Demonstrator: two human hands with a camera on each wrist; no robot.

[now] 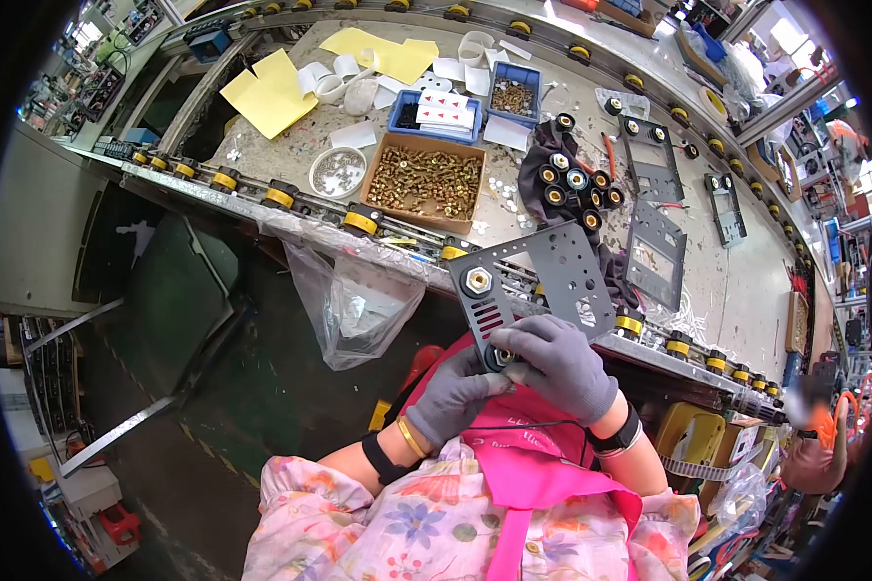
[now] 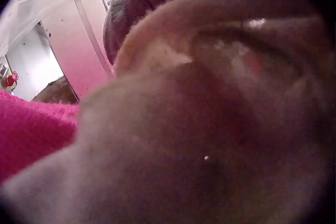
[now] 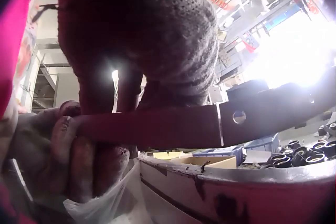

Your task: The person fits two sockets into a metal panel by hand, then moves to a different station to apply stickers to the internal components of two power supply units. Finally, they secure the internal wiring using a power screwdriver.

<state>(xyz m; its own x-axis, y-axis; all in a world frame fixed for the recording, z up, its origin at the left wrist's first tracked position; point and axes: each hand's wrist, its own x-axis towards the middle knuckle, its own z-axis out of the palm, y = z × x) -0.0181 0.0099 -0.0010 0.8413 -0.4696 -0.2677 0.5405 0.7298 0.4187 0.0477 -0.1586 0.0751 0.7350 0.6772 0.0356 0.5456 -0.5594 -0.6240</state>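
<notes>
Both hands wear grey gloves and hold a dark grey metal plate with cutouts and slots (image 1: 567, 261) in front of the body, tilted above the bench's near edge. The left hand (image 1: 452, 397) grips the plate's lower corner from below. Over that corner the right hand (image 1: 564, 363) curls, its fingers at the lower hex nut fitting (image 1: 502, 356). A second brass-coloured nut (image 1: 477, 281) sits at the plate's upper left. From the right wrist, the plate (image 3: 178, 127) appears edge-on, with left fingers (image 3: 81, 166) beneath it. Blurred glove fills most of the left wrist view.
Beyond the plate, a cardboard box of brass fittings (image 1: 426, 184) stands beside a white bowl of small parts (image 1: 337, 172). Black rollers (image 1: 576, 184) lie on dark cloth, with more plates (image 1: 657, 254) to the right. A clear bag (image 1: 349, 300) hangs off the bench edge.
</notes>
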